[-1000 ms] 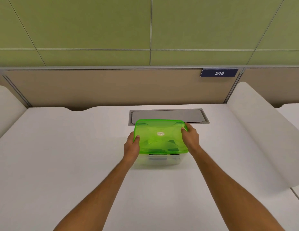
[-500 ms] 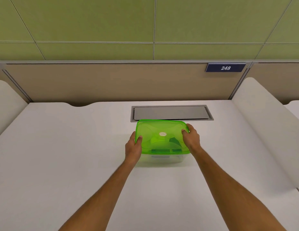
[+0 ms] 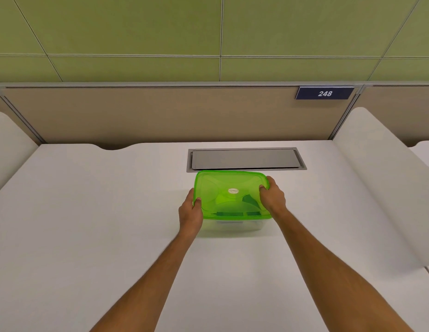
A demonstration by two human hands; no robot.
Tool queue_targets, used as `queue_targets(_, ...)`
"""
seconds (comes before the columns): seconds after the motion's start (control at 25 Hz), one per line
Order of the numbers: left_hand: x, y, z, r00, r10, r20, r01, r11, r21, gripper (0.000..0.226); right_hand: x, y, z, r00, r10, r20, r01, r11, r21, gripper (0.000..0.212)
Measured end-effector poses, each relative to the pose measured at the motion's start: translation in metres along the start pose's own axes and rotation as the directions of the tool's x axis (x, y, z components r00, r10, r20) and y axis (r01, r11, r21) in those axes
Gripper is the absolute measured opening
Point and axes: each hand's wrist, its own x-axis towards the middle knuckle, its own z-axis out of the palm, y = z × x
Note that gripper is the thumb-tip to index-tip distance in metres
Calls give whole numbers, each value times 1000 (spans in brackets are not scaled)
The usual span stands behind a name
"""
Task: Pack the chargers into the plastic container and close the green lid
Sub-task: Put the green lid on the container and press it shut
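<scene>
A translucent green lid (image 3: pixel 230 195) lies on top of a clear plastic container (image 3: pixel 235 225) in the middle of the white desk. Dark charger shapes (image 3: pixel 250 202) show dimly through the lid. My left hand (image 3: pixel 190 213) grips the lid's left edge, thumb on top. My right hand (image 3: pixel 272 196) grips the right edge, thumb on top too. Both hands press on the lid. The container's inside is mostly hidden by the lid.
A grey metal cable hatch (image 3: pixel 244 159) is set into the white desk (image 3: pixel 89 224) just behind the container. A beige partition with a number plate (image 3: pixel 324 93) closes the back. White curved dividers (image 3: pixel 381 176) stand at both sides.
The lid has sunk lower and flatter onto the container. Both hands stay on its edges. The view shifted slightly.
</scene>
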Motion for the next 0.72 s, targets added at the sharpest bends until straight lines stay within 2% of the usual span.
queue_targets(0.12, -5, -3, 1, 998, 59, -26, -57, 995, 80, 33, -2, 0, 1, 1000, 10, 8, -10, 1000, -20, 48)
queue_targets(0.24, -10, -5, 0, 996, 5, -86, 2, 997, 83, 29, -4, 4, 1, 999, 51, 19, -49, 996, -80, 49)
queue_targets(0.4, -9, -6, -6, 987, -76, -138, 86, 994, 71, 38, -8, 12, 2, 997, 71, 3, -69, 980, -189, 58)
queue_targets(0.52, -6, -1, -10, 978, -116, -174, 124, 991, 38, 35, -8, 8, -2, 996, 84, 16, -76, 955, -286, 60)
queue_targets(0.72, 0, 5, -15, 978, -122, -171, 152, 973, 176, 28, -6, 5, -7, 995, 83, 46, -58, 918, -392, 63)
